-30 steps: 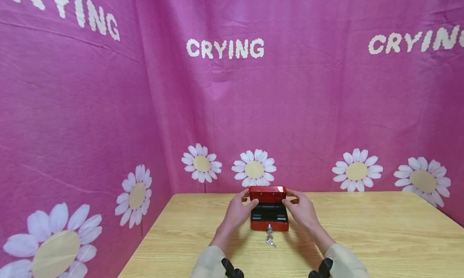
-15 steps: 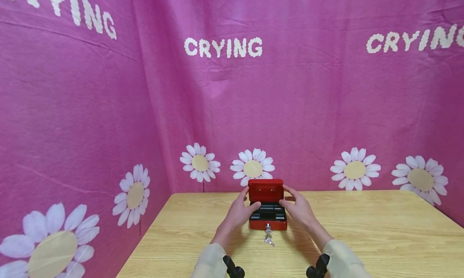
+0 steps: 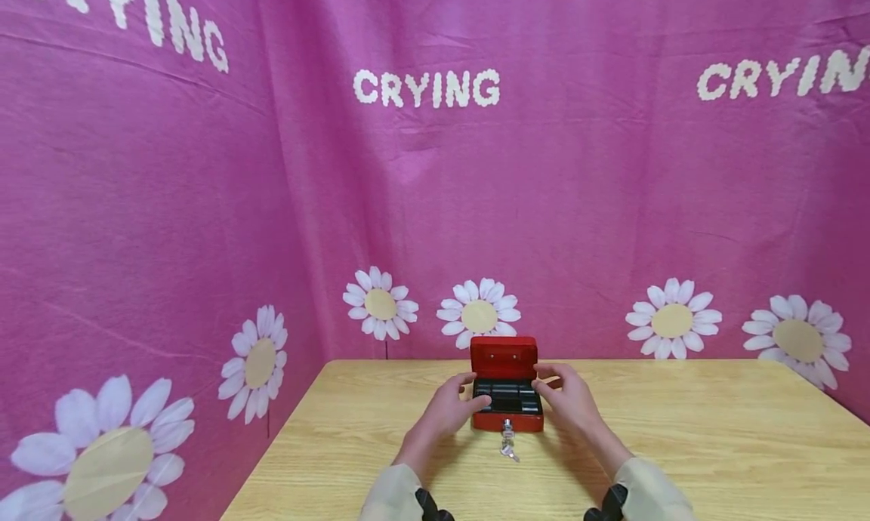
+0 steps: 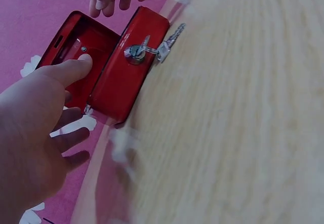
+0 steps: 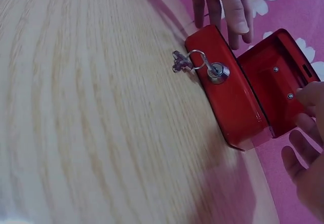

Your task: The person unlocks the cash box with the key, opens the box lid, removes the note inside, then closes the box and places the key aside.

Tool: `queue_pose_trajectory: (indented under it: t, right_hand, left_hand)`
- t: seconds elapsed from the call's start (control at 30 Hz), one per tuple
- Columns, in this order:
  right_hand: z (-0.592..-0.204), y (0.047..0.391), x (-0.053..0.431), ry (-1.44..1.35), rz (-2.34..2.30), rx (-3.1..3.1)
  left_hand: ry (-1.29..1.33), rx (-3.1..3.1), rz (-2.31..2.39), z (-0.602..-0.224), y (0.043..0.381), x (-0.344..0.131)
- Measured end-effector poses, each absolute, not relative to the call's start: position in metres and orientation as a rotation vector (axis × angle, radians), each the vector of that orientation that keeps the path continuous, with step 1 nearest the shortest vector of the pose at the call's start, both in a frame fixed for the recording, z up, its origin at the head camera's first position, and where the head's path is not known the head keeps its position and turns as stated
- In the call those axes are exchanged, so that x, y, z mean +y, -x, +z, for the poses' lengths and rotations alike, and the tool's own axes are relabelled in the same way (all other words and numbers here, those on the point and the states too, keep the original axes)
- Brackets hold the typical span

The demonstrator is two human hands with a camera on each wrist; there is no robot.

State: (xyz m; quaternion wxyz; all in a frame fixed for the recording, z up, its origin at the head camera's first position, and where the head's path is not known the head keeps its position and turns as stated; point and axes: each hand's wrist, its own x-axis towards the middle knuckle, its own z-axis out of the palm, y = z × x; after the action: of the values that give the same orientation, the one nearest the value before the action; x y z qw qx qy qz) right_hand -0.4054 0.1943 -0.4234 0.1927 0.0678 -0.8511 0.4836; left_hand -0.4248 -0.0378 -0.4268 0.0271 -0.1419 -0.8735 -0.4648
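A small red cash box point(image 3: 485, 423) sits on the table with its lid point(image 3: 504, 357) raised and a black tray point(image 3: 506, 402) inside. A key stands in the front lock point(image 5: 218, 73), and a second key point(image 4: 172, 40) dangles from its ring. My left hand point(image 3: 448, 408) is at the box's left side, fingers loosely bent and apart, thumb over the tray's edge. On the other side, my right hand point(image 3: 573, 396) has its relaxed fingertips right at the lid's lower right edge. Its thumb reaches toward the tray. Neither hand grips the box.
The wood-grain table point(image 3: 680, 423) extends widely to the right. Behind it and at the left hang pink cloth walls point(image 3: 544, 204) printed with daisies and white lettering. The box stands toward the table's back edge.
The lid has swung up and back, showing more of the black tray. My left hand has come down from the lid toward the box's side; the right fingers have also lowered slightly.
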Motion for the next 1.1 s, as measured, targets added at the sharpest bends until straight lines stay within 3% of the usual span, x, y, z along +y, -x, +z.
queue_pose_trajectory:
  t: [1.1]
  right_hand:
    - [-0.444,0.418,0.191,-0.162,1.222,-2.588]
  left_hand:
    - [0.428,-2.663,-1.586,-0.45,0.421,-0.034]
